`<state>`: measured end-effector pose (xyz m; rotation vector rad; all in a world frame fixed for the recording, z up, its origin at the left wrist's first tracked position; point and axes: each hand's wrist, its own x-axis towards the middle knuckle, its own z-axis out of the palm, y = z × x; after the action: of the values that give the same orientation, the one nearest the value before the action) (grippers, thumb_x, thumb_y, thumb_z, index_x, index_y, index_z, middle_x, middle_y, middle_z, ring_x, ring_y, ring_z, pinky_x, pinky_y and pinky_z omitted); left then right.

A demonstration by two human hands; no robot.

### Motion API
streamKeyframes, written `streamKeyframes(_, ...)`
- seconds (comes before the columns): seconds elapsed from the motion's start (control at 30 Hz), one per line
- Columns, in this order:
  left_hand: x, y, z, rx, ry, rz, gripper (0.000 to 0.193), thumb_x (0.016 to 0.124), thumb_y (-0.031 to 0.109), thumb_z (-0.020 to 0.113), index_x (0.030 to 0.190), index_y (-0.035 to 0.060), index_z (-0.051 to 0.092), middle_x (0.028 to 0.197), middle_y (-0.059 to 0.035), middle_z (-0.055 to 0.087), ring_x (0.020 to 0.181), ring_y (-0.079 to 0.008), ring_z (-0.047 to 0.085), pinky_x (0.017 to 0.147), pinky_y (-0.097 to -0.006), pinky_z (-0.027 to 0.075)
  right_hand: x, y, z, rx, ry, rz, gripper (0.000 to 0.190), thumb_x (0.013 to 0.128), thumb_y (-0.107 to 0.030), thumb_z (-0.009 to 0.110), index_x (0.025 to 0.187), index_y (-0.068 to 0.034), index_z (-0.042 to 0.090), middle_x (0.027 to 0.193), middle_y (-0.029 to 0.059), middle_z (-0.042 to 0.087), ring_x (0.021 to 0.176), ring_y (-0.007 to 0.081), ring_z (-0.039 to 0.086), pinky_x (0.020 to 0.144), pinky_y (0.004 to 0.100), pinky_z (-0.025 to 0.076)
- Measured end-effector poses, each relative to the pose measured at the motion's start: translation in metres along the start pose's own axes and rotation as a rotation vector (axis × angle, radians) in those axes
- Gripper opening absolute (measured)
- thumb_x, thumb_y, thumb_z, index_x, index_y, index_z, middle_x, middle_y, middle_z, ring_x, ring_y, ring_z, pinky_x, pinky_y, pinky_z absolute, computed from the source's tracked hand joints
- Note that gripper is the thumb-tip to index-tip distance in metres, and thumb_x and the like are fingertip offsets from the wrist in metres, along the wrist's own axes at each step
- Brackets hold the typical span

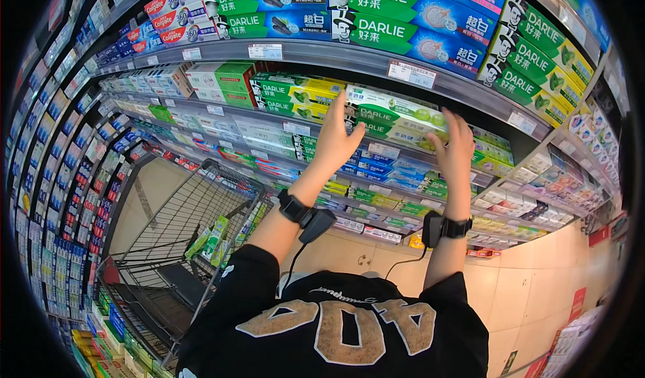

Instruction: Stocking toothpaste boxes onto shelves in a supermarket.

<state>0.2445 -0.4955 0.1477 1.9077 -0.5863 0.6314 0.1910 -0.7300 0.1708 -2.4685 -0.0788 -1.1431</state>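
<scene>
Both my hands reach to a shelf of boxed toothpaste. My left hand (pixel 336 136) is at the left end of a stack of white and green Darlie toothpaste boxes (pixel 395 116), fingers pointing up and thumb apart. At the stack's right end is my right hand (pixel 453 143), its fingers bent over the front of the boxes and its thumb apart. Whether either hand presses on the stack is hard to tell. Yellow and green Darlie boxes (pixel 289 97) lie just left of my left hand. Green and purple boxes (pixel 486 148) lie to the right of my right hand.
A metal shopping cart (pixel 166 211) holding green packages (pixel 215 239) stands at the lower left. The upper shelf edge (pixel 342 60), with price tags, runs above my hands. Lower shelves hold more toothpaste boxes (pixel 375 169). Tiled floor (pixel 509 282) shows at the lower right.
</scene>
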Motion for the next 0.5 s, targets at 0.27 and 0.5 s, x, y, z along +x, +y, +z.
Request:
streamKeyframes(0.27, -0.001, -0.002, 0.025, 0.537, -0.237, 0.099, 0.065, 0.076, 0.027, 0.059, 0.13, 0.0041, 0.03, 0.139, -0.0185, 0.016, 0.129, -0.0362, 0.013, 0.101, -0.0526, 0.016, 0.021, 0.024, 0.027, -0.182, -0.193, -0.03, 0.046, 0.074, -0.013, 0.061, 0.117, -0.023, 0.049, 0.121, 0.0128, 0.044, 0.102, 0.0317, 0.05, 0.081, 0.043, 0.041)
streamKeyframes(0.5, 0.0, -0.015, 0.039, 0.596, -0.306, 0.18, 0.067, 0.074, 0.026, 0.06, 0.131, 0.0083, 0.029, 0.14, -0.0152, 0.018, 0.129, -0.0341, 0.018, 0.101, -0.052, 0.016, 0.023, 0.023, 0.032, -0.053, -0.177, 0.05, 0.044, 0.075, -0.009, 0.058, 0.117, -0.02, 0.049, 0.118, 0.015, 0.045, 0.091, 0.0334, 0.055, 0.069, 0.0367, 0.049)
